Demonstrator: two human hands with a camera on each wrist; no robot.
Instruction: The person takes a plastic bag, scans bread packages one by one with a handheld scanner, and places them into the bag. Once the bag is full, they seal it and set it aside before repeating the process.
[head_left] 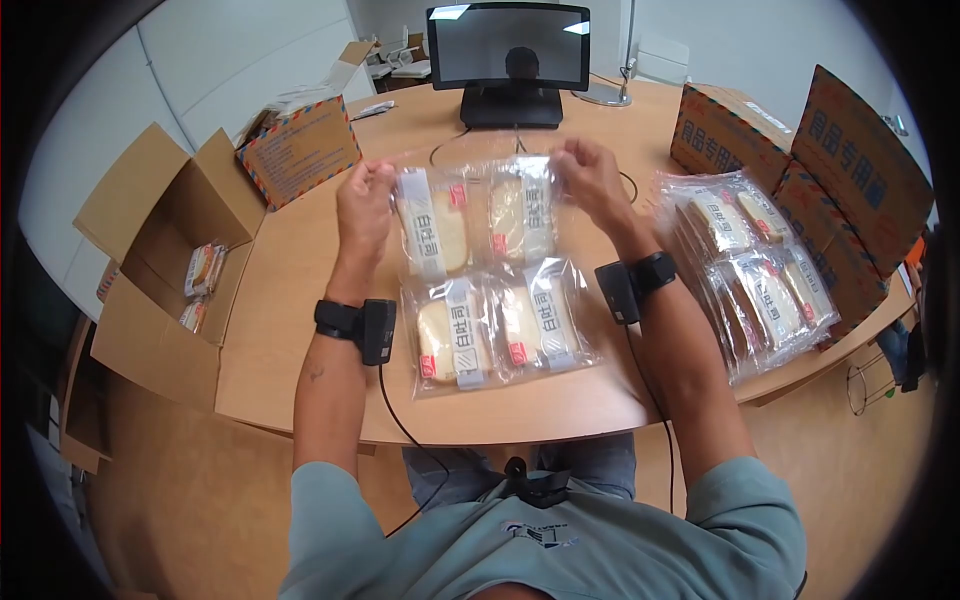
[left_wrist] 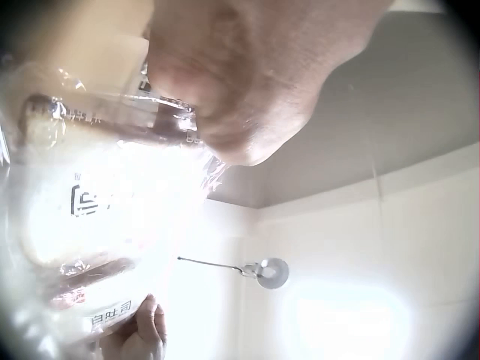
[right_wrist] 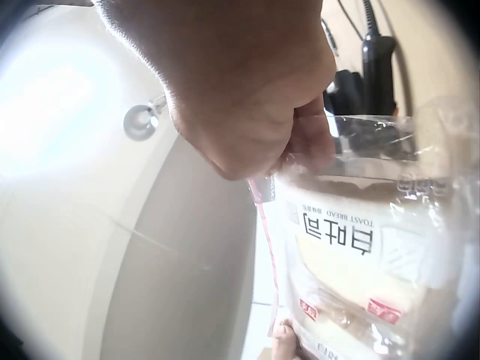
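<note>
As we hold, left hand (head_left: 364, 207): curled, pinching clear, flat plastic bread bag (head_left: 479, 225)
Right hand (head_left: 598, 188): likewise
Bag: lift evenly

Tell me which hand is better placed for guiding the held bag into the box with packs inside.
Probably left: the left hand grips the bag at the upper corner nearer the box, while the right hand holds the farther one.

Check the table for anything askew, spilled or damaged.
The stack of bread bags by the right-hand open carton looks slightly askew: its edges don't line up. I see nothing spilled or torn, the held bag included.
</note>
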